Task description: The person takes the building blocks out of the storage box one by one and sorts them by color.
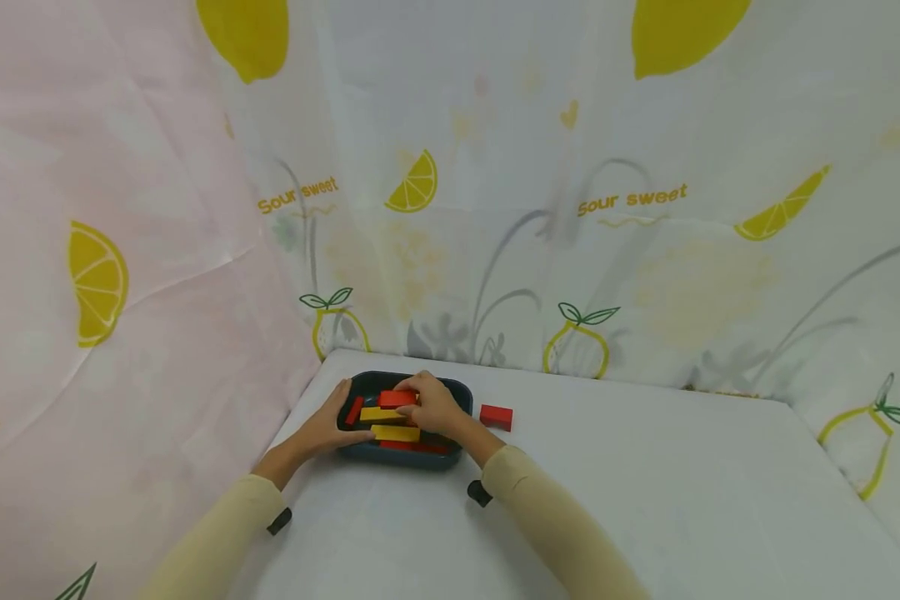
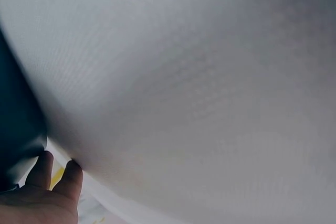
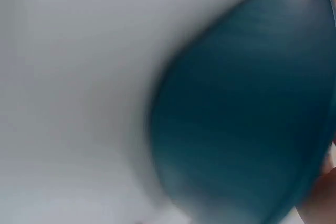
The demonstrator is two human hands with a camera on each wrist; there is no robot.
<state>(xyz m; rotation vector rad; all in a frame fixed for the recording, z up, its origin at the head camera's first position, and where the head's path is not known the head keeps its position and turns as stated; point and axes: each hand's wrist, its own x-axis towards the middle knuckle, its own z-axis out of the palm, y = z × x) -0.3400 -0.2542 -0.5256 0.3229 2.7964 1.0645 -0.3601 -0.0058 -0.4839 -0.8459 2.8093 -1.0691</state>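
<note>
Sleeves (image 1: pixel 562 525) lie nearest; right grip (image 1: pixel 437 408) pinches red block (image 1: pixel 396 399).

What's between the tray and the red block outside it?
Only bare white table separates the tray from that red block in the head view.

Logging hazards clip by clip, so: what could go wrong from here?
The red rectangular block could slip from the grip of the right hand. The left hand, at the rim of the dark-blue rounded tray, could nudge it. The loose red rectangular block, outside the tray near the right hand, might get bumped.
</note>
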